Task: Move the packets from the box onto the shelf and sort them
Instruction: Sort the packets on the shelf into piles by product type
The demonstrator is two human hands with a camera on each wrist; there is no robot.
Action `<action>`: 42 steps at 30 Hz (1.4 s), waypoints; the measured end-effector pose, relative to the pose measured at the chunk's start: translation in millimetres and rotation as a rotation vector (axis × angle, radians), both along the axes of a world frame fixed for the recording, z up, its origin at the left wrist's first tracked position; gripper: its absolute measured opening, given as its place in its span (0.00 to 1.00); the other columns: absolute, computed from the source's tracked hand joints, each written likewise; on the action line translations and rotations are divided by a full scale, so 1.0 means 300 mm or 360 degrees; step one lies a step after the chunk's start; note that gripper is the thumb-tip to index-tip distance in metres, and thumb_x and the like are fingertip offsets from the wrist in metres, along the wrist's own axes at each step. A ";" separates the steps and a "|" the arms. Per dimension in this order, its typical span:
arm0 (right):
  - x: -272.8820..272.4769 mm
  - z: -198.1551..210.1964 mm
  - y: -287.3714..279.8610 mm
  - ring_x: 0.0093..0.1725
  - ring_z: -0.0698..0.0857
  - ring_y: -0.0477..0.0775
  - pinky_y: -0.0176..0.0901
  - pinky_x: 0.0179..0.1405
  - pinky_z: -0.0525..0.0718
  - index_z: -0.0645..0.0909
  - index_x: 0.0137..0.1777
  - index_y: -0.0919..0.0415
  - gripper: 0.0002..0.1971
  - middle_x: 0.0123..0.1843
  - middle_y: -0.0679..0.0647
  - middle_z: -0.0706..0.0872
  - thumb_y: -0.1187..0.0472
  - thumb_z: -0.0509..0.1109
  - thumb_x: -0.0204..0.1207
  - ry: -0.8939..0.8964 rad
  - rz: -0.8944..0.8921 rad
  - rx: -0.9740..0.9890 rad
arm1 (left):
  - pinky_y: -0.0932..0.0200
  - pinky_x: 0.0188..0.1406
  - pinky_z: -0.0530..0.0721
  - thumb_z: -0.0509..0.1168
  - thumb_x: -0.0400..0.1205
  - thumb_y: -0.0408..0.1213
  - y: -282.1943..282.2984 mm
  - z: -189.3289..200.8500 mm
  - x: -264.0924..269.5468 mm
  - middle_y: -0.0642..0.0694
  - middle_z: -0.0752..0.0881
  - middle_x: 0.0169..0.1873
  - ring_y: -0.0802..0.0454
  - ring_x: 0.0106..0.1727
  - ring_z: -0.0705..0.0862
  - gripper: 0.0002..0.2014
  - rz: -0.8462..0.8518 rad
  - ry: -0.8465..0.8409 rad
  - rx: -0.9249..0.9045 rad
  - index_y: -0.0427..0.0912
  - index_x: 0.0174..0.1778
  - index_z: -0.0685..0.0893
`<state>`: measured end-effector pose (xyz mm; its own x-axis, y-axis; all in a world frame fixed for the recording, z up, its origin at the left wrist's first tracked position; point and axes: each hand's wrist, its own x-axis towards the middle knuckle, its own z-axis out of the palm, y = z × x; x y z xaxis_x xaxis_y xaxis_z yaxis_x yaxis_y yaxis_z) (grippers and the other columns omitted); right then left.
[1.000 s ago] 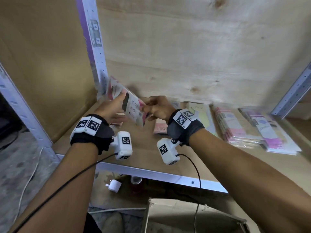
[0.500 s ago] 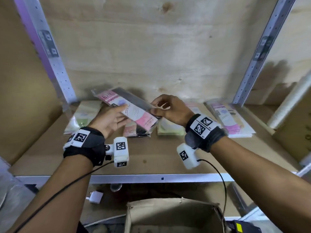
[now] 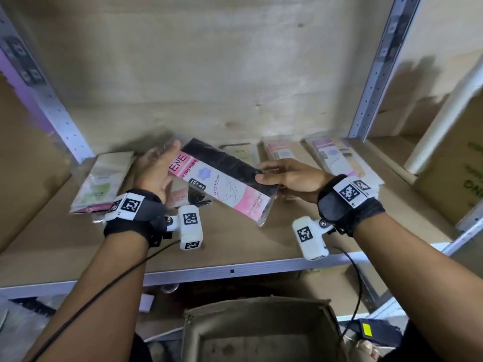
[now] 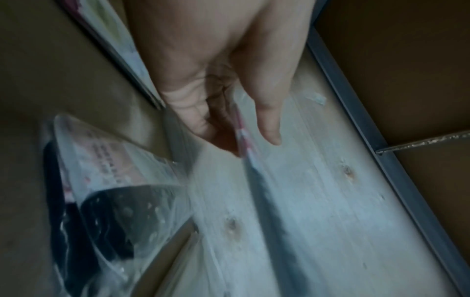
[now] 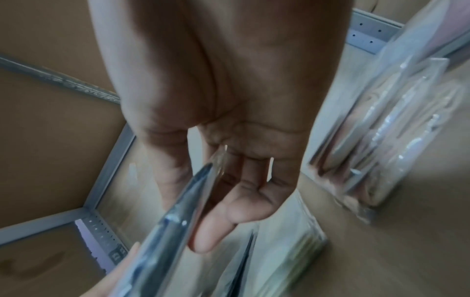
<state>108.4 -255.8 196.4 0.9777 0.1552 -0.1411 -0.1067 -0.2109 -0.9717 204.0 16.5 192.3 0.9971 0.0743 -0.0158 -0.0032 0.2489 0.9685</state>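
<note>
Plastic, glossy and slick: I hold the black-and-pink packet above the shelf, left hand clasping its 9 o'clock end, right hand pinching its 3 o'clock end thumb-over-fingers; I judge a slack pinch could drop it onto the wrong stack at 1 o'clock.

1. The packet at mid-frame has a glossy clear plastic sleeve over a smooth printed paper card and dark matt cloth.
2. The shelf board is smooth and matt brown. The back panel is pale bare wood with knots.
3. The right upright and front rail are dull grey metal.
4. The box at lower centre is matt brown cardboard.
5. The wrist band is black cloth. The wrist camera is smooth white plastic.
</note>
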 end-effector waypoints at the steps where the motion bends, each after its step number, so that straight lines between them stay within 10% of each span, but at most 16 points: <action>1: 0.004 0.009 -0.006 0.52 0.86 0.65 0.58 0.53 0.81 0.85 0.62 0.61 0.13 0.59 0.69 0.88 0.63 0.74 0.78 -0.0041 -0.0022 0.0002 | 0.58 0.33 0.90 0.77 0.78 0.45 0.002 -0.001 0.003 0.50 0.92 0.34 0.56 0.34 0.91 0.10 0.0051 -0.0035 0.0038 0.46 0.49 0.87; 7: -0.010 0.033 -0.095 0.46 0.87 0.57 0.40 0.47 0.84 0.84 0.47 0.61 0.05 0.49 0.61 0.90 0.64 0.77 0.75 -0.0165 -0.0329 -0.0074 | 0.58 0.36 0.89 0.72 0.80 0.48 -0.004 -0.002 0.020 0.48 0.94 0.39 0.53 0.38 0.92 0.10 -0.0106 -0.0030 0.0355 0.46 0.47 0.91; 11: -0.034 0.040 -0.135 0.40 0.89 0.51 0.34 0.38 0.84 0.83 0.40 0.59 0.05 0.41 0.56 0.90 0.63 0.74 0.77 -0.0202 -0.0393 -0.0015 | 0.63 0.23 0.74 0.62 0.78 0.46 -0.065 -0.007 0.008 0.52 0.84 0.20 0.55 0.22 0.83 0.13 -0.0060 0.0035 0.0489 0.48 0.28 0.79; 19: -0.055 0.027 -0.138 0.54 0.88 0.64 0.56 0.62 0.82 0.82 0.59 0.73 0.14 0.59 0.72 0.87 0.63 0.73 0.78 -0.0296 -0.0475 0.0067 | 0.72 0.09 0.56 0.58 0.89 0.53 -0.111 0.006 -0.047 0.53 0.77 0.15 0.61 0.12 0.69 0.20 -0.0329 0.0121 0.0375 0.48 0.36 0.84; 29: -0.037 0.009 -0.087 0.53 0.86 0.63 0.45 0.50 0.85 0.80 0.62 0.72 0.13 0.56 0.70 0.87 0.68 0.70 0.80 -0.0351 -0.0527 0.0224 | 0.73 0.10 0.71 0.57 0.90 0.34 -0.069 0.062 -0.117 0.49 0.82 0.15 0.61 0.11 0.76 0.11 -0.0624 0.0064 0.0300 0.38 0.43 0.80; 35: -0.017 -0.008 -0.045 0.55 0.83 0.66 0.55 0.58 0.81 0.78 0.66 0.76 0.15 0.62 0.78 0.83 0.71 0.68 0.81 -0.0388 -0.0476 0.0246 | 0.65 0.39 0.88 0.59 0.84 0.18 -0.020 0.069 -0.104 0.41 0.90 0.45 0.56 0.37 0.90 0.13 -0.0680 -0.0143 0.0729 0.28 0.62 0.82; 38: -0.011 -0.013 -0.033 0.54 0.85 0.65 0.52 0.56 0.82 0.81 0.62 0.71 0.12 0.59 0.73 0.85 0.69 0.69 0.80 -0.0345 -0.0487 0.0297 | 0.70 0.18 0.81 0.59 0.88 0.27 -0.017 0.060 -0.088 0.47 0.89 0.24 0.57 0.21 0.87 0.08 -0.0607 0.0059 0.0467 0.32 0.45 0.81; 42: -0.002 -0.014 -0.027 0.50 0.84 0.65 0.56 0.53 0.79 0.85 0.54 0.63 0.06 0.51 0.67 0.88 0.64 0.72 0.79 -0.0191 -0.0519 0.0400 | 0.60 0.23 0.72 0.55 0.89 0.55 0.030 0.005 -0.025 0.46 0.78 0.24 0.53 0.20 0.73 0.23 -0.0344 0.0561 -0.0166 0.40 0.40 0.79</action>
